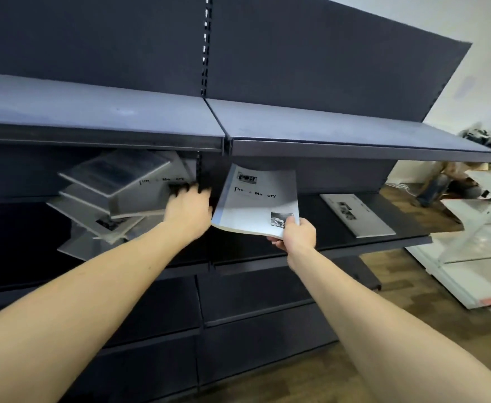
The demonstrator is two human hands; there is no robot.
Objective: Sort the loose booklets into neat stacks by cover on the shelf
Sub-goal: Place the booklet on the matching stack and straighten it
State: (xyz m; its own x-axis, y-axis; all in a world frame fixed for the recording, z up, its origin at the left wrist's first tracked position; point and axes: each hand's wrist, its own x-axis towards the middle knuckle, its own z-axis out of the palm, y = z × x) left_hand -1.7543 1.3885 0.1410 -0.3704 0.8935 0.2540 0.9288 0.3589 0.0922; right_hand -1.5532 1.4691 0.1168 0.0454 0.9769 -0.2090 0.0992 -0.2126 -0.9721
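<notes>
My right hand (296, 234) pinches the lower right corner of a pale booklet (255, 199) with black title print and small photos, held tilted in front of the second shelf (383, 242). To its left, a messy pile of similar grey booklets (113, 193) lies fanned out on the same shelf. My left hand (189, 207) rests against the right side of that pile, its fingertips on the top booklet's edge; whether it grips anything is unclear. One more booklet (357, 215) lies flat on the shelf farther right.
The dark shelving unit has an upper shelf (325, 129) just above the booklets and lower shelves (253, 298) beneath. To the right, on the wood floor, stand white display frames (476, 248) and assorted clutter (453, 184).
</notes>
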